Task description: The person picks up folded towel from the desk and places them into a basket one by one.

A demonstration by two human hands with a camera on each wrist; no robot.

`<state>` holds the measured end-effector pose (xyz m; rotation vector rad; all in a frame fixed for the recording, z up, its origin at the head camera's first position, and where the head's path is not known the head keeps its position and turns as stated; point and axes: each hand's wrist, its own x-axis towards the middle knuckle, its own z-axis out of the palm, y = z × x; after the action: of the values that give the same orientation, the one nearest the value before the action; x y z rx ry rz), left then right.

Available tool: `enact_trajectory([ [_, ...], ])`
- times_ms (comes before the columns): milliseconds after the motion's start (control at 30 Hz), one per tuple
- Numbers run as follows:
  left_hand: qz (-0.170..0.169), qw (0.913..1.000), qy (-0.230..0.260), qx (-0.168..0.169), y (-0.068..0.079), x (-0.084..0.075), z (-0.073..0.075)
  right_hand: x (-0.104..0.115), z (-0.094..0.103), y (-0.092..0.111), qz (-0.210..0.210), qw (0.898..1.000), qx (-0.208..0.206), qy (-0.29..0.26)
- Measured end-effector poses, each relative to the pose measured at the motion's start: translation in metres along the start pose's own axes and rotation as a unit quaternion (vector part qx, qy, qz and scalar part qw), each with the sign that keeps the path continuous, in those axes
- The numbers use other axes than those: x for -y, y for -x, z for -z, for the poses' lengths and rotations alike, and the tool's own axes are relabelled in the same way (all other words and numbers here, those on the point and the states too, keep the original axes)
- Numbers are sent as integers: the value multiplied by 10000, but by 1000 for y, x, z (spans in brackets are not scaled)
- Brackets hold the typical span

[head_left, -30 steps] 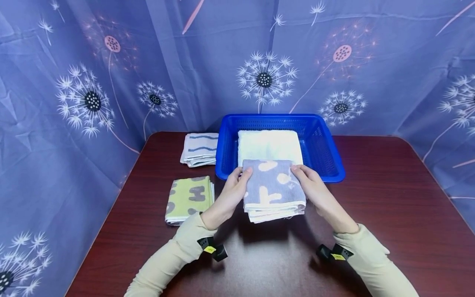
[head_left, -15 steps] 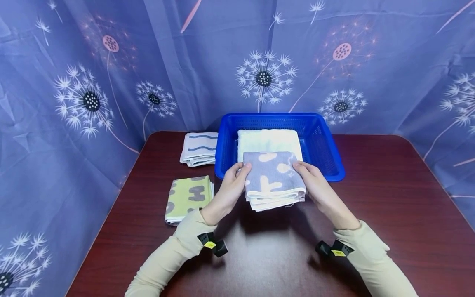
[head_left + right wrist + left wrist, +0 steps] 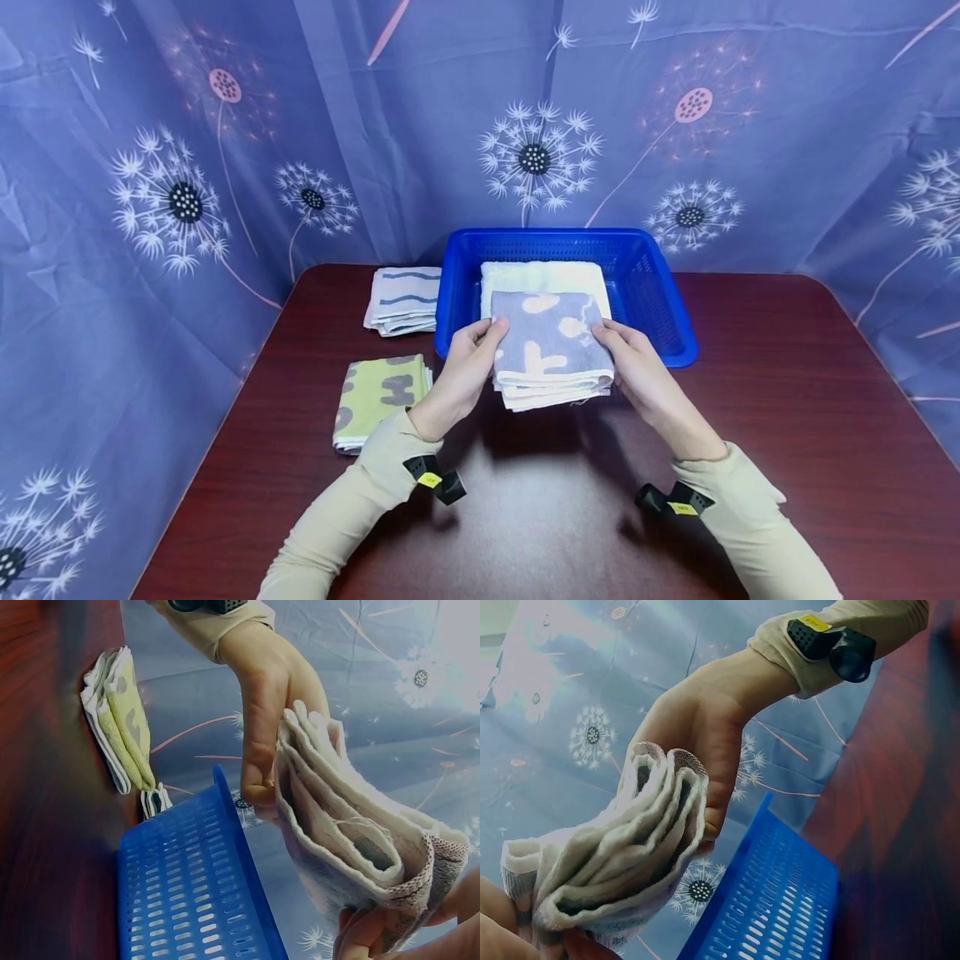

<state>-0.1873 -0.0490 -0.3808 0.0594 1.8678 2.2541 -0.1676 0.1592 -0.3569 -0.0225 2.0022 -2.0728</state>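
A folded grey-purple towel with pale shapes is held up in front of the blue basket, overlapping its near rim in the head view. My left hand pinches its left edge, thumb on top. The right edge is gripped the same way by my right hand. Both wrist views show the towel's stacked layers edge-on, above the level of the basket wall. Inside the basket lies a folded white towel, its near part hidden behind the held one.
Left of the basket, a folded white towel with blue wavy stripes lies against its side. Nearer to me is a folded yellow-green towel with grey shapes, close to my left forearm. Everything stands on a dark red wooden table before a blue dandelion curtain.
Both hands have carried the grey-purple towel a little forward and up toward the basket, covering more of the white towel in the head view. The other towels and the basket stay put.
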Motion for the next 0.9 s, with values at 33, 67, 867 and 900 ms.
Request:
enact_trajectory([
  [33, -18, 10000, -3, -30, -1, 0, 0, 0, 0, 0, -6, 10000, -5, -14],
  [67, -36, 10000, -22, -64, -1, -1, -1, 0, 0, -1, -7, 10000, -6, -25],
  [867, 307, 9995, -8, -69, -24, -6, -1, 4, 9, -16, 16, 9997, -142, 174],
  [900, 298, 9995, -39, -69, -25, -6, 0, 4, 10, -17, 14, 9998, -112, 139],
])
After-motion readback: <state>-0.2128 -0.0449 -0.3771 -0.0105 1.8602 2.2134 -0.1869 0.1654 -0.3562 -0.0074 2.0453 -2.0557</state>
